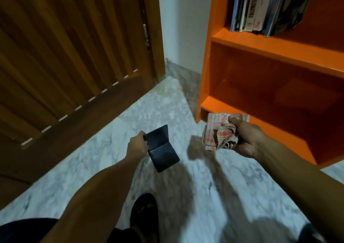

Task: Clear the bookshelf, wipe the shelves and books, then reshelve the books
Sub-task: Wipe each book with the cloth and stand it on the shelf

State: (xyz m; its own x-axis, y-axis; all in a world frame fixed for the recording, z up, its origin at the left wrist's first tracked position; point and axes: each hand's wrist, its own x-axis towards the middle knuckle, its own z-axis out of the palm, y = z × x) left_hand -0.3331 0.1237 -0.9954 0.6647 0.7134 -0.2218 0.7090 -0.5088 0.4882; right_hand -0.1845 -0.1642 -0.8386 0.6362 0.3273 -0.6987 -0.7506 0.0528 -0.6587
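Note:
An orange bookshelf (260, 43) stands at the right. Several books (260, 10) lean upright on its upper visible shelf. The lower compartment (270, 94) holds nothing. My left hand (136, 146) grips a thin dark book (161, 148) by its spine edge; the book hangs half open over the floor. My right hand (247, 140) holds a crumpled checked cloth (219, 133) in front of the shelf's bottom board, to the right of the book.
A brown wooden door (74, 56) fills the left side, with a white wall strip (182, 29) between it and the shelf. The marble floor (130, 116) stretches below. My foot in a dark sandal (144, 215) stands near the bottom centre.

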